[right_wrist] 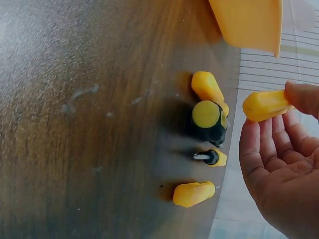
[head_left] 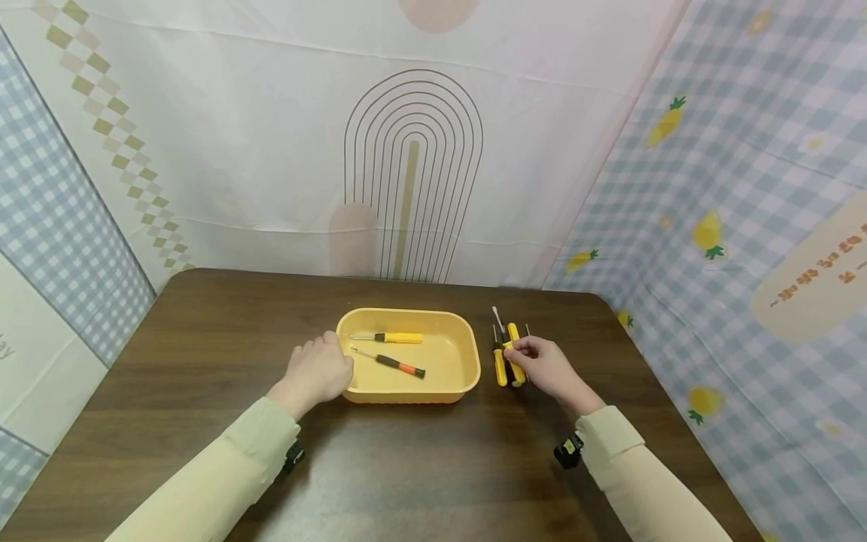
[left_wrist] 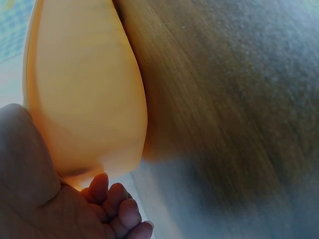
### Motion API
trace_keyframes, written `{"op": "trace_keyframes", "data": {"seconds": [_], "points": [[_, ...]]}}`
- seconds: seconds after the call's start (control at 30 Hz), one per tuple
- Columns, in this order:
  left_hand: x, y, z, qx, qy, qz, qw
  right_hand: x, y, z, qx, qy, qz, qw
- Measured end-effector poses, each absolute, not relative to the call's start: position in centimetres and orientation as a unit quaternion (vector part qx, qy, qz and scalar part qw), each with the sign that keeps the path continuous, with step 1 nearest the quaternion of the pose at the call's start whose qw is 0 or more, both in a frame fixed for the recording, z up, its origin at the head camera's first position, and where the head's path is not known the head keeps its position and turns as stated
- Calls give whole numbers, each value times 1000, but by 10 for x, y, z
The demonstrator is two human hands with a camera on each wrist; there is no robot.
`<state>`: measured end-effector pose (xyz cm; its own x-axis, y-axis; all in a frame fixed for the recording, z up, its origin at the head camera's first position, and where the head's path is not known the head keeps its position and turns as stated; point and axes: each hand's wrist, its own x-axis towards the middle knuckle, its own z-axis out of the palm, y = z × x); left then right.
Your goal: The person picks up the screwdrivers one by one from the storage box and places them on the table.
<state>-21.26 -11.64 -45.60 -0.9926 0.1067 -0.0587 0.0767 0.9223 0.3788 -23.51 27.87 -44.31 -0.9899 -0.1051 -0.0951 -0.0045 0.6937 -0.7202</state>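
My left hand (head_left: 317,369) grips the left end of a yellow plastic bin (head_left: 447,384); in the left wrist view its curled fingers (left_wrist: 115,201) lie against the bin's end wall. Inside the bin lie a yellow-handled screwdriver (head_left: 403,338) and a black-and-orange precision screwdriver (head_left: 400,365). To the bin's right, my right hand (head_left: 547,367) pinches a yellow screwdriver handle (right_wrist: 266,104) between thumb and fingers, above the table in the right wrist view. Beneath and beside it are several other screwdrivers, including a thick black-and-yellow one (right_wrist: 207,117) and a yellow-handled one (right_wrist: 194,194).
The dark wooden table (head_left: 406,474) meets a patterned cloth backdrop (head_left: 271,150) at its far edge. Another checked cloth (head_left: 745,188) hangs along the right side. Both wrists carry small black cameras.
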Motion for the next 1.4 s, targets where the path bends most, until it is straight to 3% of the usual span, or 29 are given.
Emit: {"op": "trace_keyframes", "data": {"seconds": [1.4], "points": [[-215, -116, -460, 46, 980, 191, 46, -237, 316, -447, -6, 931, -363, 22]]}}
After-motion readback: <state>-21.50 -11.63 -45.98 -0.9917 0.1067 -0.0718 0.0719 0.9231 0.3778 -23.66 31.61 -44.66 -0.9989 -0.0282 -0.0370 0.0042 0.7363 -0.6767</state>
